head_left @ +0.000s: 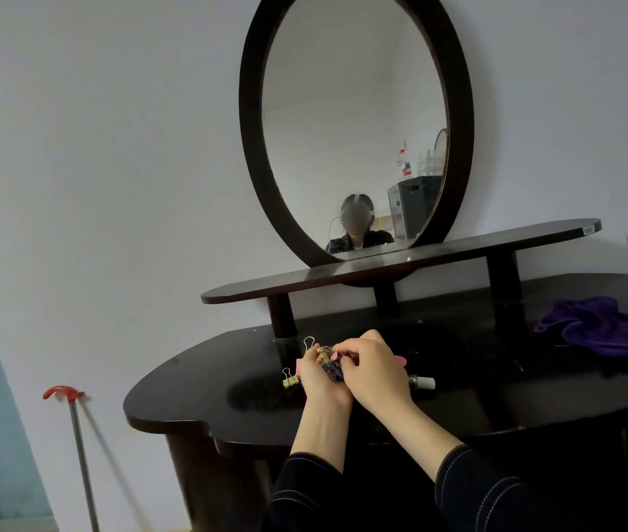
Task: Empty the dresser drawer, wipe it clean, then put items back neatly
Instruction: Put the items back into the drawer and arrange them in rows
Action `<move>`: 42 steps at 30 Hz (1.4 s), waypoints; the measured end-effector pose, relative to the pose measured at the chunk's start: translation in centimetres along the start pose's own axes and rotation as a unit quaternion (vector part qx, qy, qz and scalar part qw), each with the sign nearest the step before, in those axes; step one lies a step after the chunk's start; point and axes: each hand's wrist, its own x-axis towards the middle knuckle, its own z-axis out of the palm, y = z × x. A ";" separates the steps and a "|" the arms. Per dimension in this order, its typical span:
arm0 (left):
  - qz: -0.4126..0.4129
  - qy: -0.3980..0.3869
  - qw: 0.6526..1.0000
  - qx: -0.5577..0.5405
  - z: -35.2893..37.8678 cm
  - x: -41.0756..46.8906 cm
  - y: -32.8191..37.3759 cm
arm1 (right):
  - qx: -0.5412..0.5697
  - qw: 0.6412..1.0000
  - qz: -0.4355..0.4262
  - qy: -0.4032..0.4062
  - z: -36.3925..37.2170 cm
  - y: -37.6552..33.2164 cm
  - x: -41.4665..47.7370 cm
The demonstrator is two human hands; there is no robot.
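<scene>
Binder clips (328, 360) sit bunched in my left hand (316, 378), fingers curled round them; right hand (375, 372) pinches the top. Loose clip (290, 379) on table (197, 393), just left: I'd grip tight and collect it too.

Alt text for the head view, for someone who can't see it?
The left hand and right hand hold a cluster of binder clips over a dark dresser top. A gold clip lies loose beside them, a purple cloth to the right, an oval mirror behind.
</scene>
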 end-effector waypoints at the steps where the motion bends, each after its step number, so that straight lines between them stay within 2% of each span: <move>1: -0.001 0.005 1.000 -0.002 0.0 0.0 0.0 | 0.004 1.000 -0.008 -0.002 0.0 -0.2 -0.1; 7: -0.008 0.031 0.999 -0.020 0.2 -0.5 -0.2 | 0.065 0.996 -0.008 0.053 -0.5 -0.5 -0.8; 12: 0.023 0.034 0.999 0.020 0.1 -2.4 -0.8 | 0.091 0.991 -0.045 0.084 -1.8 -1.2 -2.2; 16: 0.009 -0.007 0.996 0.086 -0.3 -7.0 -1.4 | 0.161 0.985 -0.056 0.005 -4.2 -1.8 -5.9; 20: -0.022 -0.078 0.969 0.234 -2.8 -12.4 -2.2 | 0.305 0.951 -0.026 -0.048 -7.8 -1.6 -12.0; 23: -0.067 -0.147 0.938 0.307 -6.3 -15.7 -3.9 | 0.286 0.953 -0.013 -0.097 -10.0 0.0 -16.4; 25: -0.091 -0.161 0.923 0.336 -8.9 -16.6 -5.7 | 0.240 0.962 -0.004 -0.130 -10.2 1.7 -18.5; 27: -0.116 -0.156 0.917 0.349 -11.5 -16.6 -7.6 | 0.192 0.968 0.000 -0.163 -9.7 3.7 -20.2; 31: -0.176 -0.129 0.917 0.333 -16.2 -15.1 -11.1 | 0.169 0.955 0.035 -0.240 -7.7 8.4 -22.4; 36: -0.266 -0.060 0.877 0.395 -20.1 -11.9 -14.5 | 0.167 0.922 0.149 -0.316 -4.5 14.3 -24.0; 39: -0.303 -0.051 0.856 0.414 -21.9 -10.4 -16.3 | 0.167 0.909 0.190 -0.330 -3.4 17.0 -24.9; 42: -0.317 -0.056 0.852 0.412 -22.8 -9.6 -17.5 | 0.167 0.907 0.193 -0.335 -3.2 18.5 -25.1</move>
